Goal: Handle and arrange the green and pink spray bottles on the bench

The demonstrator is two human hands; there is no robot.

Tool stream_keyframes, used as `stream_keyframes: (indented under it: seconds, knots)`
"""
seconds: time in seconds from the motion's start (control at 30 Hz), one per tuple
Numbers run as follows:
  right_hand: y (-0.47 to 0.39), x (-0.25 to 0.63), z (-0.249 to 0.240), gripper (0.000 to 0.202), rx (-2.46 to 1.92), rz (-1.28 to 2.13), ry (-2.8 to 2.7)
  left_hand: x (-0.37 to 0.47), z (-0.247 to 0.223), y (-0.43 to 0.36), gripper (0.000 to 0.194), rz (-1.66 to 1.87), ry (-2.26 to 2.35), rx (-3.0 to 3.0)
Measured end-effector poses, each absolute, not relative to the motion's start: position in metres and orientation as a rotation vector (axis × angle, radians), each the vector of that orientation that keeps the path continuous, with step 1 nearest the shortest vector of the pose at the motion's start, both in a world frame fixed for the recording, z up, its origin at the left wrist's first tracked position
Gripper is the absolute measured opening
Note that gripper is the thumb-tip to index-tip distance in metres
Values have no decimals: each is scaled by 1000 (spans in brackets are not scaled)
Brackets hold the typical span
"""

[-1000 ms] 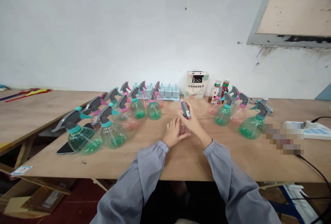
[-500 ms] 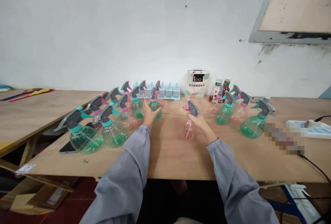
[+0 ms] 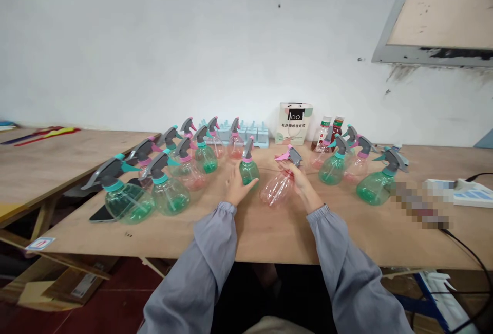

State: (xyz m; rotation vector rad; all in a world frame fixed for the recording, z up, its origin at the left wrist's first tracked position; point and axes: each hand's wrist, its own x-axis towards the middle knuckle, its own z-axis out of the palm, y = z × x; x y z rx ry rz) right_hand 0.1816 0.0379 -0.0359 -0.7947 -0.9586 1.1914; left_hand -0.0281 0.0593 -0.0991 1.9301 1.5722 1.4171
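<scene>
My left hand [image 3: 237, 186] is wrapped round the side of a green spray bottle [image 3: 249, 171] that has a pink collar and grey trigger head. My right hand [image 3: 299, 179] grips a clear pink spray bottle [image 3: 278, 188] just below its pink and grey head; the bottle is tilted, its base pointing left. The two bottles are close together over the middle of the table. Left of my left hand stands a group of green and pink spray bottles, the nearest a green one with a teal collar [image 3: 170, 198].
A second group of spray bottles [image 3: 334, 168] stands at right, near a white power strip [image 3: 468, 192]. Along the wall are a pale blue mould set [image 3: 252, 137], a paper bag [image 3: 295, 123] and two drink bottles [image 3: 322, 134]. A phone [image 3: 100, 215] lies partly under bottles at left.
My left hand has brought the green spray bottle toward me and to the right, out of the left group. The pink spray bottle in my right hand has tipped from nearly upright to leaning.
</scene>
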Motion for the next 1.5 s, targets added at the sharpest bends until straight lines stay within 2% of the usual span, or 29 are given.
stream_keyframes:
  seconds: [0.17, 0.37, 0.6, 0.83, 1.03, 1.23, 1.4, 1.5]
  knots:
    - [33, 177, -33, 20, -825, 1209, -916, -32, -102, 62, 90, 1469, 1433, 1959]
    - [27, 174, -28, 31, -762, 1338, -1082, -32, -103, 64, 89, 1465, 1400, 1969]
    - [32, 177, -32, 21, -717, 1201, -1145, -30, -104, 63, 89, 1476, 1421, 1949]
    - [31, 176, -33, 27, -779, 1235, -1082, -29, -101, 61, 88, 1464, 1425, 1933]
    - [31, 180, -31, 18, -786, 1185, -1032, -29, -99, 59, 88, 1419, 1461, 1950]
    - [28, 175, -30, 33, -797, 1224, -989, -28, -94, 56, 89, 1370, 1520, 1915]
    - [30, 180, -30, 24, -756, 1211, -980, -28, -95, 57, 89, 1392, 1475, 1936]
    - [32, 181, -33, 32, -755, 1244, -1000, -28, -95, 57, 89, 1382, 1493, 1920]
